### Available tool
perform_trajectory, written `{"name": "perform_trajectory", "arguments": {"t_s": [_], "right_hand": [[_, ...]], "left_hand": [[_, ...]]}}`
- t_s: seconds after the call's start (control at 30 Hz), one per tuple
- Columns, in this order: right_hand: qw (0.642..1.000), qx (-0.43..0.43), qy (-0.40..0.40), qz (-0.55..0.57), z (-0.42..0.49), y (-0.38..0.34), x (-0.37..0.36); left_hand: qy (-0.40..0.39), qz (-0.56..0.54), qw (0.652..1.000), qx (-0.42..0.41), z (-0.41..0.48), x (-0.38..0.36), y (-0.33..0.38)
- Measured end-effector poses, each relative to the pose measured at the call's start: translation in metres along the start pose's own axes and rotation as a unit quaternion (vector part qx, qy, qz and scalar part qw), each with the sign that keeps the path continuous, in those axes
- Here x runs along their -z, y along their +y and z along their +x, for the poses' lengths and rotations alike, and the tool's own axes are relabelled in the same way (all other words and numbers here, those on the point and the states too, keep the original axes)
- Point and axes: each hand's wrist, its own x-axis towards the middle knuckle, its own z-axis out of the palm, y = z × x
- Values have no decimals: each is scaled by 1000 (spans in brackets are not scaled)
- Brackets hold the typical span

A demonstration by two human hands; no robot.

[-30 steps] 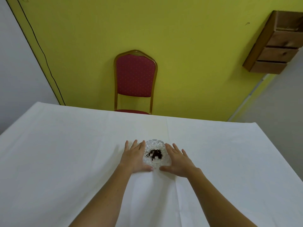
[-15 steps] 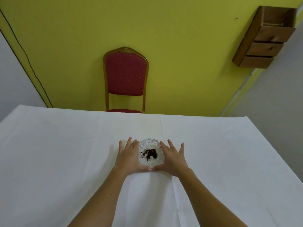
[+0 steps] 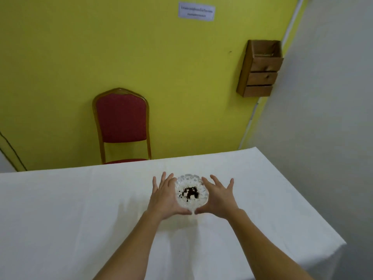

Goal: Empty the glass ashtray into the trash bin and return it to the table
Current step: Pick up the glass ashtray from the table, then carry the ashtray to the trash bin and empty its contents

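A round cut-glass ashtray (image 3: 191,181) with a dark heap of ash in its middle is cupped between both my hands above the white tablecloth (image 3: 70,209). My left hand (image 3: 164,197) presses its left side, fingers spread and pointing away. On the other side my right hand (image 3: 219,197) holds it, thumbs nearly meeting under the near rim. The ashtray's shadow falls on the cloth below it, so it looks lifted. No trash bin is in view.
A red padded chair (image 3: 122,118) with a gold frame stands behind the table's far edge against the yellow wall. A wooden wall box (image 3: 260,69) hangs at the upper right. The table's right edge (image 3: 302,199) runs along a grey wall.
Both hands closed in on the ashtray's sides and raised it off the cloth. The view tilted up and swung right, showing more of the wall.
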Motion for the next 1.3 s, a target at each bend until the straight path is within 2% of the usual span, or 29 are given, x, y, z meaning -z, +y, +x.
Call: {"name": "perform_trajectory", "arguments": {"t_s": [0.17,0.33,0.53,0.67,1.0,1.3], "right_hand": [[997,-44,65,12,-33,61,70],[991,-83,105,-8,-82,147,127],[975,-169,139,-27,-154,254,152],[964,-224,139,-38,-208,314,149],[937,-321,135,-27,-302,398,136],[934,-332,130,-10,-287,468,153]], "left_hand": [[32,21,997,-74,33,26,91],[59,6,990,-130,52,21,202],[74,29,973,-215,57,-7,330],[53,26,961,-271,50,-44,403],[-10,27,934,-357,38,-113,518],[-7,-3,921,-390,91,-134,578]]}}
